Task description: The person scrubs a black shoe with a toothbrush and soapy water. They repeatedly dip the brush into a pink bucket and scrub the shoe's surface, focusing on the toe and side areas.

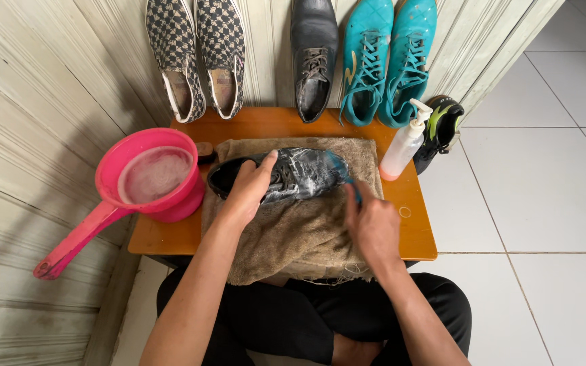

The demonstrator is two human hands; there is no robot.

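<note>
The soapy black shoe (286, 175) lies on a brown towel (300, 230) on the orange bench (415, 237). The left hand (251, 190) grips its middle. The right hand (372, 224) is closed around a blue brush (342, 169) at the toe. A pink water dipper (145, 179) stands at the left.

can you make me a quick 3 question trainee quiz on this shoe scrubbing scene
1. True or false: the left hand rests on the soapy black shoe.
2. What lies under that shoe? A) the brown towel B) a newspaper C) a metal tray
3. What colour is the water scoop on the low wooden table?

Key
1. True; it presses down near the shoe's opening, while the right hand is at the toe.
2. A
3. Pink
</note>
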